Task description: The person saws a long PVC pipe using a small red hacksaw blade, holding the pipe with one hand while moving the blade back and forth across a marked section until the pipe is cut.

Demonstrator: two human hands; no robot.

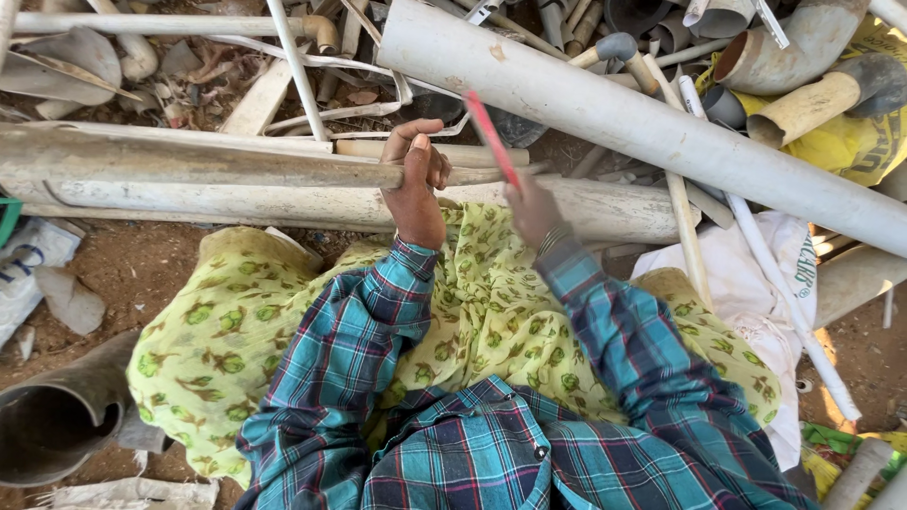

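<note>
- Head view, centre of the frame: a long, dirty grey-white pipe (189,168) was laid level across the lap, reaching to the left edge, and was clasped by the left hand (416,184), fingers curled fully round it near its right end.
- Just right of that, a thin red blade-like tool (491,140) was held slanting up to the upper left by the right hand (531,210); the hand was seen from behind, closed about the tool's lower end, its fingers hidden.
- The blade was set close beside the left thumb; a slip off the round, dusty surface was judged likely to bring it against those fingers.
- The pipe was steadied only by one hand and could be rolled by sideways pressure.
- A second pale pipe (283,203) lay directly below the held one, chalky and scuffed.
- A wide smooth grey pipe (642,127) was slanted from upper centre to the right edge.
- Cut tubes, elbows and thin white strips were heaped along the top.
- A dark rounded pipe mouth (57,425) lay at lower left on reddish dirt.
</note>
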